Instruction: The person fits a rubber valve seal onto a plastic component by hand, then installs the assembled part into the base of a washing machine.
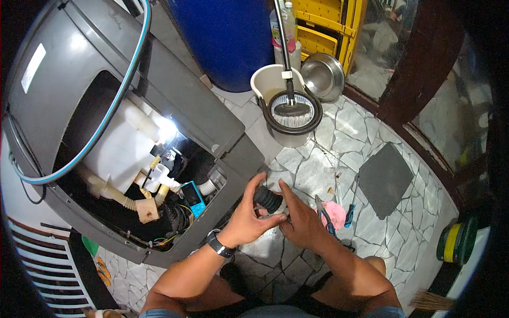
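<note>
A short black ribbed rubber hose is between my hands, over the floor beside the open grey machine. My left hand curls around its left side, with a black watch on that wrist. My right hand closes in from the right, fingers against the hose and thumb near my left thumb. The fingers partly hide the hose's far end. Inside the grey machine casing I see a white plastic part, pipes, wires, a blue device with a dark screen and a bright light.
Pliers lie by a pink object on the stone-patterned floor. A dark grey panel is at right. Behind stand a mop bucket, a metal basin and a blue drum. A blue-grey hose loops over the casing.
</note>
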The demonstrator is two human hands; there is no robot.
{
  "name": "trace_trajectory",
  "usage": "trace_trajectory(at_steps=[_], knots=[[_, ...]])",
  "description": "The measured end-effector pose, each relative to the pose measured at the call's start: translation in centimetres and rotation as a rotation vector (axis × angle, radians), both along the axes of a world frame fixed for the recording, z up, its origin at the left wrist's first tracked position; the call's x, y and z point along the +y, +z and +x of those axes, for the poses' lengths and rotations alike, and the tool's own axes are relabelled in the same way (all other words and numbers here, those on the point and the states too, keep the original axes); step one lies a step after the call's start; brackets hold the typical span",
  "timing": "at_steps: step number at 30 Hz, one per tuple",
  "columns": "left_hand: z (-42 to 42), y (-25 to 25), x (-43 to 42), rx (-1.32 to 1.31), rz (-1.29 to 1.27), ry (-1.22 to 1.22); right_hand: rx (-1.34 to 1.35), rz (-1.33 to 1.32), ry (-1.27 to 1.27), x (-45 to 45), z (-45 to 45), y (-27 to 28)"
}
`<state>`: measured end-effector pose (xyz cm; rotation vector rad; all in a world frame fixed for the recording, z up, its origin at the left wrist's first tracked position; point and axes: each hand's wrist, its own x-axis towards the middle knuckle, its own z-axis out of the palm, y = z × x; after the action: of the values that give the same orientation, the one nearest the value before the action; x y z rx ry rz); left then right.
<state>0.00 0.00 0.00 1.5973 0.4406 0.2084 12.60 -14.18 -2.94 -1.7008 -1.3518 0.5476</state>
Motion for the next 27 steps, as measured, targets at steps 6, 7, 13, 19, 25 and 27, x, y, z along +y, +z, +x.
trace_trajectory(at_steps=[6,7,13,19,25,27], knots=[[-1.0,0.6,1.0,-0.045,0.105,0.100,0.467,0.235,-0.058,2.1,-1.8,-1.4],[-1.2,-0.3,1.5,-0.079,0.204,0.078,0.471,0.229,-0.038,2.2,-1.8,-1.7],[-0.7,-1.1,1.3,-0.129,0.283,0.041,0.477,0.156,-0.070,1.4,-2.2,-1.5],[-0.5,-1.2,1.1,-0.099,0.385,0.155,0.524,0.128,-0.078,1.2,-3.5,-1.7],[-0.7,-0.2,1.7,-0.034,0.378,0.185,0.512,0.063,-0.054,0.6,-3.5,-1.0],[-0.7,-0.3,1.3,0.004,0.315,0.153,0.462,0.113,-0.047,0.5,-3.3,-1.2]])
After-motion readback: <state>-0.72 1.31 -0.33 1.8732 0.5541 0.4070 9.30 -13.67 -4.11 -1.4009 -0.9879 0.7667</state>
